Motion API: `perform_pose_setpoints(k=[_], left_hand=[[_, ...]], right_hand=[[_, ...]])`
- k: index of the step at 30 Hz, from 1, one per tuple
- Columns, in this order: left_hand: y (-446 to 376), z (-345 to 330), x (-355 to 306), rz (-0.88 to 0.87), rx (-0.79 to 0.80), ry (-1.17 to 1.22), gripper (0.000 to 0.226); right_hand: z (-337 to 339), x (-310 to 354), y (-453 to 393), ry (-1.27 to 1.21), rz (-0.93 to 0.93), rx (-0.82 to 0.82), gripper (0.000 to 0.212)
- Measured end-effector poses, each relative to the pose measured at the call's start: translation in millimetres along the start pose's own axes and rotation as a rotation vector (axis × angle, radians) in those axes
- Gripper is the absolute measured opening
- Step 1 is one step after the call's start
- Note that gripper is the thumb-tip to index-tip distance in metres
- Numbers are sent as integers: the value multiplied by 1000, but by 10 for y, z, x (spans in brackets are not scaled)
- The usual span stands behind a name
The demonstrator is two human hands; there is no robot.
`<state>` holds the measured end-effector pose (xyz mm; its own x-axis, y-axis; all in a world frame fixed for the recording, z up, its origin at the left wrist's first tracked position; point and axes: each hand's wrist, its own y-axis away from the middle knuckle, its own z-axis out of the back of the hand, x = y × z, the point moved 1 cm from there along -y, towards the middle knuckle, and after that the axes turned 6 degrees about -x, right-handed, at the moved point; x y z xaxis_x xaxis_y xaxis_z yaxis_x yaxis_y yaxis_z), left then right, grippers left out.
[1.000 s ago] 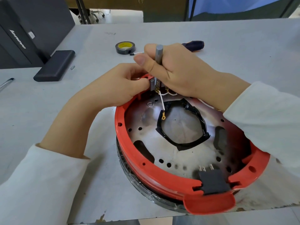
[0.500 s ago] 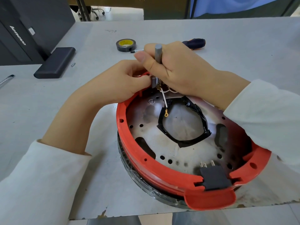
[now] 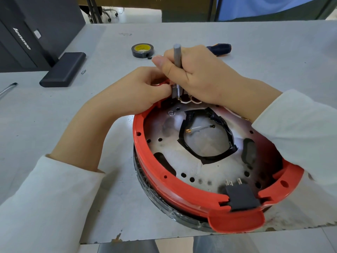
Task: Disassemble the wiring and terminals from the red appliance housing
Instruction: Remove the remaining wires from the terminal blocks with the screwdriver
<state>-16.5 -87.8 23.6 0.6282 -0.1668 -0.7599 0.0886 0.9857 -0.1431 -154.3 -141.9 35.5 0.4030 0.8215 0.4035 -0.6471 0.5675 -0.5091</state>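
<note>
While the left hand (image 3: 138, 90) pinches the terminal block (image 3: 174, 91) at the red housing's (image 3: 182, 189) twelve o'clock rim, the right hand's (image 3: 198, 73) grip stays clamped on the grey screwdriver (image 3: 177, 55); the white wire (image 3: 198, 129) has dropped onto the plate.

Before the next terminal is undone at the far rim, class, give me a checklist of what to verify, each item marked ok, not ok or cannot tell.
1. Housing steadied: ok. The left hand grips the grey terminal block at the far rim of the red housing.
2. Tool held firmly: ok. The right hand is wrapped round the grey screwdriver, held upright.
3. Tip seated on a screw: cannot tell, the hands hide it.
4. Freed wire out of the way: ok. One loose wire lies inside the black taped ring.
5. White wires at the block detached: not ok, they sit by the terminals.
6. Spare screwdriver within reach: ok.
</note>
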Motion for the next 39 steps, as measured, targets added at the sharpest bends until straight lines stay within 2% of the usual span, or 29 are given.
perform_pose_setpoints(k=[5,9,13,15,18,23,29,34,39], left_hand=[[12,18,-26,-27,33,42,34],[12,5,-12,-22,9,4,47],[17,1,-17,-14,23,23,37],[23,1,-27,13,30,59,33],[21,-7,-24,47,26,65,36],[18,-11,-26,65,12,70,36],[5,-8,-28,72,10,70,36],[3,-2,-36,72,10,66,36],[1,-6,-29,71,14,62,35]], right_hand=[[216,28,14,-193,-74,-49,39],[446,118,138,-275,-93,147,25],[463,130,379,-282,-193,269,23],[440,97,461,-188,-210,312,17],[426,69,514,68,-113,344,8],[277,30,587,419,42,437,15],[228,-13,646,518,174,445,31],[187,1,660,569,254,446,31],[204,17,687,634,335,474,44]])
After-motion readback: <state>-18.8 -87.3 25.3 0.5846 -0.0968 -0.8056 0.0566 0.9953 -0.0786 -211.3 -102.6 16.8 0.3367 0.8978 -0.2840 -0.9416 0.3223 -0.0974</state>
